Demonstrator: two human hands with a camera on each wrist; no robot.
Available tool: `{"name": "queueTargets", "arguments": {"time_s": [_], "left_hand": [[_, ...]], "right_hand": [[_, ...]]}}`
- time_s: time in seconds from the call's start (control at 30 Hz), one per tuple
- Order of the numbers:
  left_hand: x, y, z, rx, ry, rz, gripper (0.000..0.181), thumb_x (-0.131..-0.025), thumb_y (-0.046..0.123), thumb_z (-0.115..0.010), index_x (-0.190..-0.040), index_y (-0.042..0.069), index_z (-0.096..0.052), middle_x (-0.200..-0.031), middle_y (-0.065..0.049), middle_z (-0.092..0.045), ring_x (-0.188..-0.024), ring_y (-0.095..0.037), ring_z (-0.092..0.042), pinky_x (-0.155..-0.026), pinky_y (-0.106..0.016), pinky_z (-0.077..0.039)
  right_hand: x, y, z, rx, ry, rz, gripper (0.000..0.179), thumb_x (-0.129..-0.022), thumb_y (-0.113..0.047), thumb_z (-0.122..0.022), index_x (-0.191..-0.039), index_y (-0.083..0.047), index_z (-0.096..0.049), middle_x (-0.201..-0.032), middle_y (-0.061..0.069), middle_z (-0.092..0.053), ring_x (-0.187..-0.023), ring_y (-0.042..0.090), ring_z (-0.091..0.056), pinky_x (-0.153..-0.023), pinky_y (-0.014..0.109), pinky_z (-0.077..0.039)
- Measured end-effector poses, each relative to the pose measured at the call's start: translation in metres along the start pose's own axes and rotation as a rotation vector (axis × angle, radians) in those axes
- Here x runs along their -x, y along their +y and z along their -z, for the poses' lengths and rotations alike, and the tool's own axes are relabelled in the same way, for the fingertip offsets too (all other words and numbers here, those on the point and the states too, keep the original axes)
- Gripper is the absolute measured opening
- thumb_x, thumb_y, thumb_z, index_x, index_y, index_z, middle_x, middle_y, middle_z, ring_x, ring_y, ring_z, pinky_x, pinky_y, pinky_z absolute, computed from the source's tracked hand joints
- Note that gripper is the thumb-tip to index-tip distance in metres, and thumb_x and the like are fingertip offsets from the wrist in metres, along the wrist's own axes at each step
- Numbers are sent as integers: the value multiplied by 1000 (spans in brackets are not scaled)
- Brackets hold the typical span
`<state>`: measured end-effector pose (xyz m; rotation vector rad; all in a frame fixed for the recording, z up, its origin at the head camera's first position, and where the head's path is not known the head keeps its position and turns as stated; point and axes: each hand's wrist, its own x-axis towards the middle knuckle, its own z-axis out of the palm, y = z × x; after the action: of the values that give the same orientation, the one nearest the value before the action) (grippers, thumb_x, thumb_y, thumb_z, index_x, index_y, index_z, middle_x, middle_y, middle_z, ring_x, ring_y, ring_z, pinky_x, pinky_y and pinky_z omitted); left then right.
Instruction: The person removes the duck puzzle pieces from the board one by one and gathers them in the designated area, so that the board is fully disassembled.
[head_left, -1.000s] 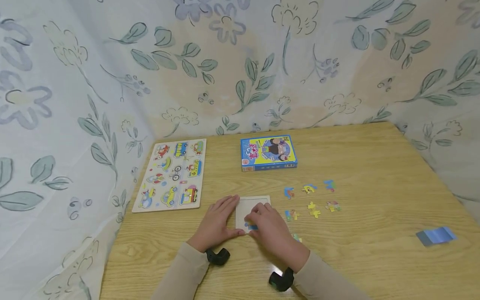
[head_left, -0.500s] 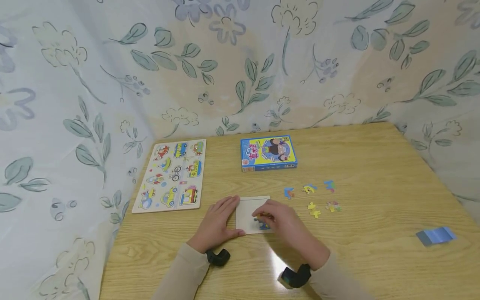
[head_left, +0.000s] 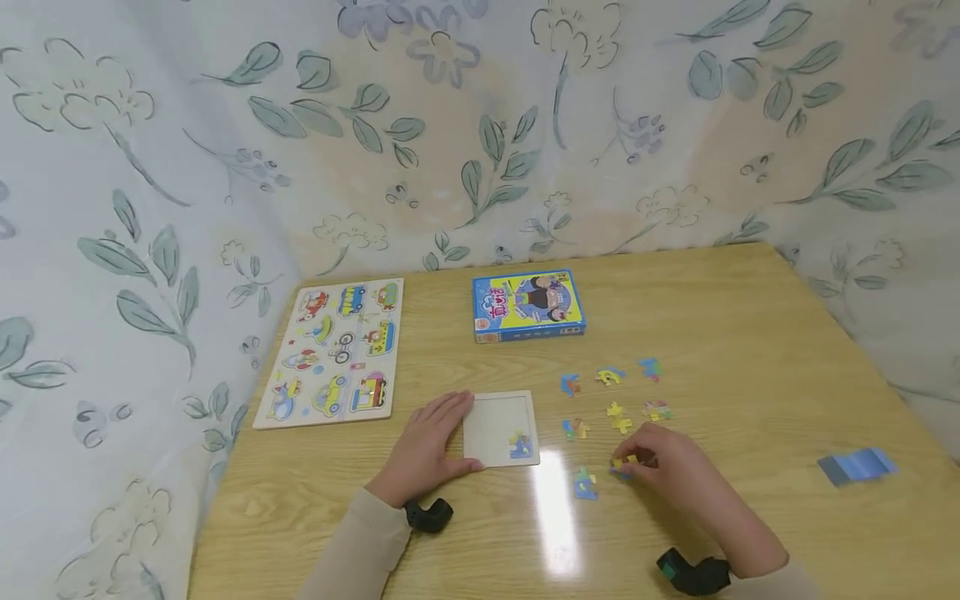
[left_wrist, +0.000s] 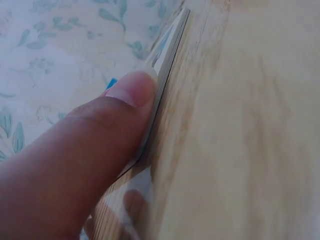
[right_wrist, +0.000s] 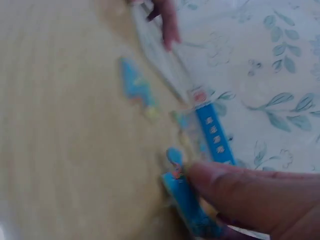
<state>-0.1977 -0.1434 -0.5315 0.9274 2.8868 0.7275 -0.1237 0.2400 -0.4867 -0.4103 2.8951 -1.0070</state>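
My left hand (head_left: 422,450) lies along the left side of a small square puzzle tray (head_left: 491,417), fingers extended toward its upper left corner. Its thumb (left_wrist: 107,122) presses the near edge. A blue and yellow jigsaw piece (head_left: 521,447) lies in the tray's lower right corner. To the right of the tray, my right hand (head_left: 675,467) pinches another blue and yellow jigsaw piece (right_wrist: 186,200) between thumb and fingers, low over the table. Another jigsaw piece (head_left: 585,483) lies between that hand and the tray.
Several loose jigsaw pieces (head_left: 619,418) lie in rows right of the tray. Behind stands a blue and yellow box (head_left: 528,306). A wooden vehicle puzzle board (head_left: 330,354) is at the left, a folded blue card (head_left: 857,466) at the far right. Floral cloth (head_left: 495,125) hangs behind the table.
My right hand slid a jigsaw piece rightward in the tray and let it go at the lower right corner. It then moved right and took hold of another. The left hand stayed.
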Motion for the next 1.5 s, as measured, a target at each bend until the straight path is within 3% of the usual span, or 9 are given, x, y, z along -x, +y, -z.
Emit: {"name": "queueTargets", "arguments": {"time_s": [0.2, 0.37, 0.53, 0.7, 0.9, 1.03, 1.27, 1.4, 1.5], "left_hand": [[5, 2, 2, 25, 5, 5, 99, -85, 51, -86, -162, 10, -40, -166, -7, -40, -153, -28, -32, -120, -58, -29], [5, 2, 2, 26, 1, 4, 99, -86, 51, -85, -163, 10, -39, -166, -6, -39, -154, -28, -32, -120, -61, -28], [5, 0, 2, 20, 4, 3, 99, -86, 51, -85, -163, 10, -38, -166, -6, -39, -154, -28, -32, -121, -60, -28], [4, -1, -1, 15, 23, -10, 99, -85, 51, -86, -162, 10, -40, -166, -6, -40, -153, -28, -33, -120, -57, -30], [5, 0, -4, 5, 29, -25, 98, -85, 51, -85, -162, 10, -40, -165, -7, -40, -152, -28, -34, -119, -57, -32], [4, 0, -1, -5, 33, -37, 98, -85, 51, -86, -161, 9, -41, -164, -9, -41, -151, -30, -35, -119, -58, -32], [-1, 0, 2, -11, 70, -50, 97, -83, 49, -88, -159, 7, -44, -162, -10, -44, -150, -32, -38, -118, -57, -34], [1, 2, -4, -29, 47, -57, 98, -84, 52, -86, -159, 7, -44, -162, -10, -45, -148, -32, -39, -117, -57, -36], [3, 5, -8, -26, 22, -62, 98, -84, 55, -85, -159, 7, -44, -162, -9, -45, -148, -32, -40, -117, -57, -36]], "right_hand": [[14, 11, -11, -18, -4, 35, 27, -83, -17, -90, -107, -20, -79, -107, -6, -58, -86, 8, -55, -70, 25, -53], [24, 18, -11, -10, 46, 58, 32, -81, -12, -90, -110, -18, -80, -112, -4, -57, -90, 10, -57, -70, 24, -55], [23, 19, -14, 32, 126, 102, 28, -80, -8, -89, -107, -16, -82, -106, -9, -58, -85, 5, -54, -68, 23, -52], [17, 16, -16, 48, 126, 131, 26, -81, -7, -89, -104, -15, -83, -104, -12, -60, -86, 5, -56, -68, 24, -52], [7, 3, -15, 93, 125, 167, 27, -79, -8, -91, -102, -17, -82, -100, -11, -60, -83, 7, -55, -67, 24, -52], [-15, -30, -17, 106, 171, 216, 26, -78, -3, -92, -100, -12, -82, -94, -5, -61, -77, 12, -55, -64, 26, -51], [-65, -82, -50, 309, 0, 263, 41, -89, -29, -86, -123, -9, -77, -105, 5, -58, -87, 18, -53, -74, 33, -51], [-68, -87, -67, 434, -63, 223, 46, -84, -36, -90, -119, -8, -78, -103, 5, -57, -87, 20, -50, -75, 35, -52], [-61, -85, -72, 436, -88, 186, 45, -79, -32, -94, -114, -8, -80, -103, 5, -59, -89, 20, -53, -76, 37, -54]]}}
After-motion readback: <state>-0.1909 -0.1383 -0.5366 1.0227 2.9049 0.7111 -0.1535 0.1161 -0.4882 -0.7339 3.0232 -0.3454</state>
